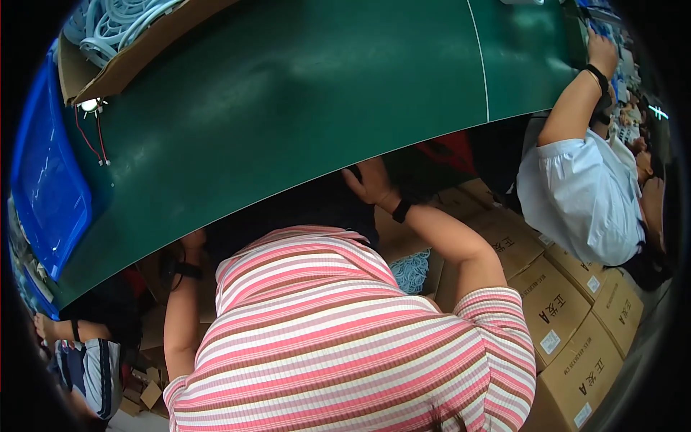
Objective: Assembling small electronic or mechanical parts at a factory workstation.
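Note:
My right hand (372,181) is at the near edge of the green table (302,108), thumb spread away from the palm. Its other fingers are partly hidden at the edge, and nothing shows in it. A dark band circles that wrist. Farther left, my left hand (193,241) is low beside my waist, just below the same edge. Shadow and the tabletop hide its fingers, so what it touches cannot be made out. Dark cloth covers my lap between the two hands.
At the far left, a cardboard box (137,54) holds pale blue coiled tubing (119,29), near red wires (101,140) and a blue tray (47,165). Cartons (554,309) stack at right by a light-sleeved co-worker (576,194). Another person's arm (86,331) shows lower left.

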Available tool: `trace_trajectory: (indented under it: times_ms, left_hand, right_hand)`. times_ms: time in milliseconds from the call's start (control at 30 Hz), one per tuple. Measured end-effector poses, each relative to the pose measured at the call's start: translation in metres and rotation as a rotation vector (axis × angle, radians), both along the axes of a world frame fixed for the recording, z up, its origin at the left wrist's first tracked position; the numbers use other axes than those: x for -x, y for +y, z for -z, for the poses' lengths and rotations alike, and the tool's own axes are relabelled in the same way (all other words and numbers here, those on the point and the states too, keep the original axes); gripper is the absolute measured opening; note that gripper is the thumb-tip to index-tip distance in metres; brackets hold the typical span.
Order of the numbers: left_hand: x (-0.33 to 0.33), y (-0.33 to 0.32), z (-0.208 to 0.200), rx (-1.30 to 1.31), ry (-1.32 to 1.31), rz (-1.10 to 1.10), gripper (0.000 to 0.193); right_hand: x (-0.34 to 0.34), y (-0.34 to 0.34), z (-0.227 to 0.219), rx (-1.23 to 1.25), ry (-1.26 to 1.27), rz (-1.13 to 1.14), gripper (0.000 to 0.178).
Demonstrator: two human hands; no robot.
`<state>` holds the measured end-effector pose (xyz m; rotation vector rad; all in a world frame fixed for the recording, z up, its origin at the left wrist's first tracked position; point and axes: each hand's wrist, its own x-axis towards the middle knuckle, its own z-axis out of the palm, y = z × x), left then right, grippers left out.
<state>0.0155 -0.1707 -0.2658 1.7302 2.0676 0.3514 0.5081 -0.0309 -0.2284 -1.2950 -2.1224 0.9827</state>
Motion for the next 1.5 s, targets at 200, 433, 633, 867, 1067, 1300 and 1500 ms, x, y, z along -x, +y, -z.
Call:
trace_trajectory:
  times_ms: [200,433,633,867,1067,1300,1500]
  left_hand:
    - [0.004,-0.041,0.104,-0.005,0.222,0.151,0.039]
    - [-0.046,0.04,-0.013,-0.116,-0.403,0.073,0.02]
    - [-0.078,0.069,-0.035,-0.133,-0.524,0.088,0.015]
    - [-0.072,0.05,-0.003,-0.201,-0.41,0.092,0.021]
    - [-0.063,0.05,-0.015,-0.18,-0.379,0.083,0.024]
    - [-0.059,0.046,-0.012,-0.265,-0.113,0.12,0.029]
    - [-0.057,0.043,-0.008,-0.212,-0.17,0.082,0.032]
  right_hand:
    - [-0.023,0.015,-0.016,0.061,-0.147,-0.09,0.047]
    - [0.007,0.037,-0.131,0.548,-0.032,-0.187,0.042]
    - [0.075,0.032,-0.143,0.833,0.172,-0.396,0.038]
    - [0.044,0.029,-0.118,0.839,0.178,-0.265,0.039]
    - [0.052,0.028,-0.116,0.826,0.237,-0.096,0.038]
    - [0.074,0.032,-0.114,0.859,0.23,-0.412,0.026]
    - [0.026,0.03,-0.056,0.09,-0.385,-0.203,0.024]
